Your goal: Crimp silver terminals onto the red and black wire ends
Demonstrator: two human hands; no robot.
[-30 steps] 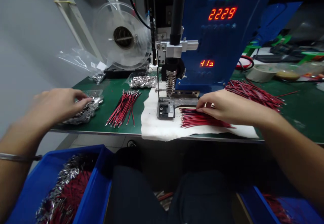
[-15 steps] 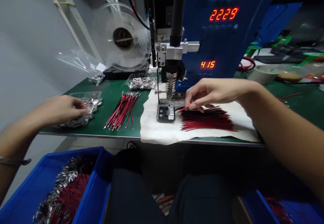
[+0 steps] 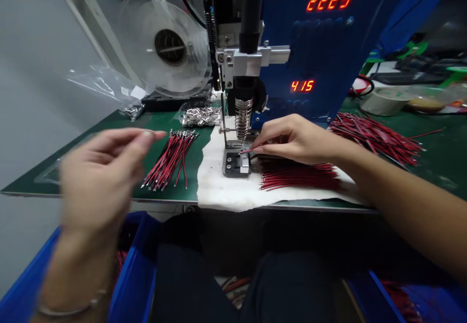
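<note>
My right hand (image 3: 288, 140) pinches a thin red wire (image 3: 246, 151), its end over the small black fixture (image 3: 237, 162) under the spring-loaded head (image 3: 243, 111). Below that hand, a row of red and black wires (image 3: 299, 176) lies on white paper (image 3: 222, 189). My left hand (image 3: 104, 177) is raised in front of the bench at the left, blurred, thumb and fingertips pressed together. Whatever may be between them is too small to make out. To its right lies a bundle of red and black wires with metal ends (image 3: 170, 160).
A blue machine (image 3: 288, 36) with lit red digits stands behind. A clear reel (image 3: 164, 41) and a bag of small metal parts (image 3: 200, 115) are at the back left. More red wires (image 3: 375, 138) lie at right. Blue bins (image 3: 140, 264) stand below the bench edge.
My left hand has left the bag of metal parts, moving right and closer to the camera. My right hand has shifted slightly left, bringing the red wire over the fixture.
</note>
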